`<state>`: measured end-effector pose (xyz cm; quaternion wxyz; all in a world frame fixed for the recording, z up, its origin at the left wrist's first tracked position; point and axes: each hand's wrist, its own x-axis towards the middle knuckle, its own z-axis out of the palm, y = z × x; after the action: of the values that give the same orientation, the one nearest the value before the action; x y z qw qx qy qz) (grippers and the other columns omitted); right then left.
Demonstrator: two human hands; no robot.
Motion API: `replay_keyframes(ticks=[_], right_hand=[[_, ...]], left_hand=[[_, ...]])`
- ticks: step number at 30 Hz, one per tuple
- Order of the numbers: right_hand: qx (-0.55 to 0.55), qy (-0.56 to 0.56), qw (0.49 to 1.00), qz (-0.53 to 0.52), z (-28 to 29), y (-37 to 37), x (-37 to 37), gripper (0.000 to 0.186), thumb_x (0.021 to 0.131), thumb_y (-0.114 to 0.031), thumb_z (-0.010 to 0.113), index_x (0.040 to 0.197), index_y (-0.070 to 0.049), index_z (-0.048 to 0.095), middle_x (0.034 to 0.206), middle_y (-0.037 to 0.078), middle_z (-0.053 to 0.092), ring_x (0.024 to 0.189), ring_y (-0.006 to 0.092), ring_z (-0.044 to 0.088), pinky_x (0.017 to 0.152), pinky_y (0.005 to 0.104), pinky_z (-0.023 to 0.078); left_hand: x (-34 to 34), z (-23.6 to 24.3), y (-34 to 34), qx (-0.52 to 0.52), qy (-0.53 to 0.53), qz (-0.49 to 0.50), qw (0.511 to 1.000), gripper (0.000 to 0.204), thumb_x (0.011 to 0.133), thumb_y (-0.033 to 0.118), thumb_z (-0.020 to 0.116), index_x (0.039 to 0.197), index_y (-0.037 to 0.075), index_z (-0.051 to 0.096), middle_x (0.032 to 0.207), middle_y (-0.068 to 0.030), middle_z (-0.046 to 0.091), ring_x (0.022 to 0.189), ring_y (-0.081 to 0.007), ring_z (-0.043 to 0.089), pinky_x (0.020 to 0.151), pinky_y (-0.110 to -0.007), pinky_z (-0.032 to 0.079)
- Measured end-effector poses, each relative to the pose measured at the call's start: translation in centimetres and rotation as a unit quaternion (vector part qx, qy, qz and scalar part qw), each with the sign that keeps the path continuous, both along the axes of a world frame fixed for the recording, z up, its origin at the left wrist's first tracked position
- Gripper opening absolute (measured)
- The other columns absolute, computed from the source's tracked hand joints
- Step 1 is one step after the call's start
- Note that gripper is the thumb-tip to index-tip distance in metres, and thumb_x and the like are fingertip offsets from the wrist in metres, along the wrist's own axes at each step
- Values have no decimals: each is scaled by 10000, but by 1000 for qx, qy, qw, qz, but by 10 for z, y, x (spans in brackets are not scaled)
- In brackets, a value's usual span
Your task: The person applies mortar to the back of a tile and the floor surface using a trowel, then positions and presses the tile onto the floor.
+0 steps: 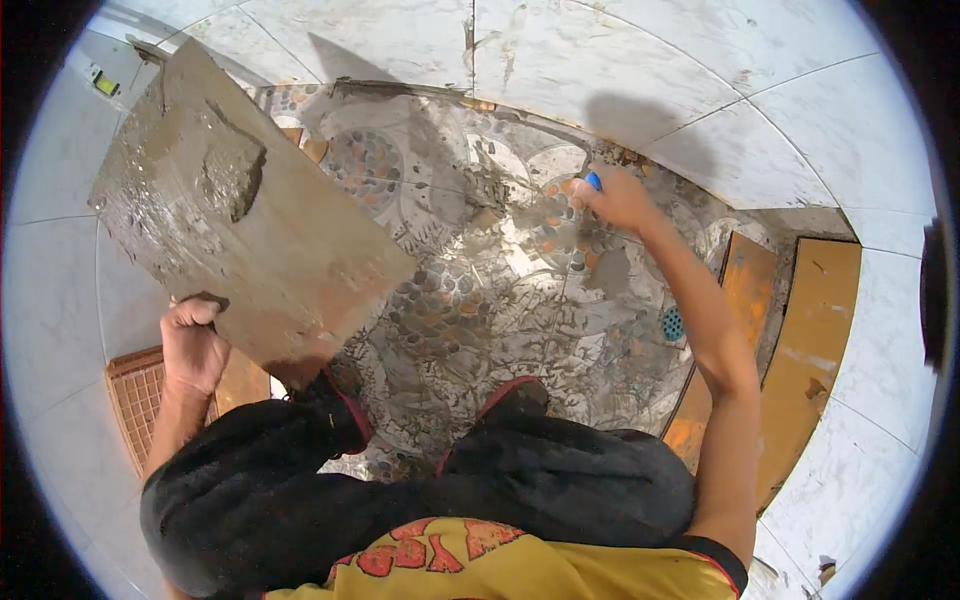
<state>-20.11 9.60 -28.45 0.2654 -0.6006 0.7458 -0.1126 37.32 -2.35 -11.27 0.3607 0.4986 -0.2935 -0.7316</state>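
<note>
My left hand point(195, 340) grips the lower edge of a large tilted board point(300, 260), smeared with wet grey mortar and carrying a thick lump of mortar point(235, 170). My right hand point(620, 200) is shut on a small blue handle point(593, 182) above the mortar-smeared pebble-pattern floor point(430, 310); what the handle belongs to is mostly hidden by my hand and hard to make out. My shoes point(510, 400) rest on the floor below the board and between my hands.
Pale tiled walls point(600, 55) surround the floor. Long tan tiles point(810, 330) lie along the right side. A brown grid-backed tile point(135, 400) is at the lower left. A teal perforated disc point(672, 323) is near my right arm. A small level point(105, 82) is at the upper left.
</note>
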Motion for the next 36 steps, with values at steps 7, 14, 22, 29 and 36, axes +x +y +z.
replay_keyframes(ticks=[7, 14, 22, 29, 36], right_hand=[[46, -17, 999, 18, 8, -48, -32, 558, 936, -499, 538, 934, 44, 667, 860, 244, 681, 808, 356, 673, 752, 483, 494], [71, 116, 988, 73, 43, -45, -27, 556, 935, -476, 530, 956, 64, 664, 931, 292, 678, 893, 426, 656, 799, 486, 497], [24, -29, 998, -44, 44, 2, 34, 530, 935, -420, 504, 950, 91, 643, 982, 331, 650, 953, 472, 636, 862, 522, 493], [87, 55, 995, 0, 54, -43, 39, 570, 955, -483, 489, 1004, 65, 639, 985, 291, 670, 947, 447, 644, 846, 477, 492], [166, 17, 986, -28, 84, -36, 30, 632, 944, -477, 475, 1009, 131, 632, 1082, 344, 630, 1038, 455, 615, 915, 480, 463]], left_hand=[[-3, -9, 16, 44, 98, -7, 994, 364, 701, -135, 505, 1012, 39, 577, 779, -22, 599, 730, -174, 586, 797, -345, 561], [-3, -12, 11, 51, 12, 46, 998, 342, 704, -137, 499, 982, 49, 569, 779, -22, 589, 690, -164, 572, 791, -345, 567], [9, -24, 4, 42, 62, -17, 997, 143, 723, -100, 518, 713, 40, 549, 673, -31, 531, 665, -178, 551, 733, -323, 532], [5, -29, 3, 86, 85, -16, 993, 129, 728, -101, 492, 715, 19, 539, 764, -77, 602, 741, -218, 628, 856, -396, 592], [15, -34, 2, 83, 124, -42, 988, 147, 731, -99, 492, 674, 36, 502, 713, -58, 546, 690, -206, 594, 753, -376, 579]])
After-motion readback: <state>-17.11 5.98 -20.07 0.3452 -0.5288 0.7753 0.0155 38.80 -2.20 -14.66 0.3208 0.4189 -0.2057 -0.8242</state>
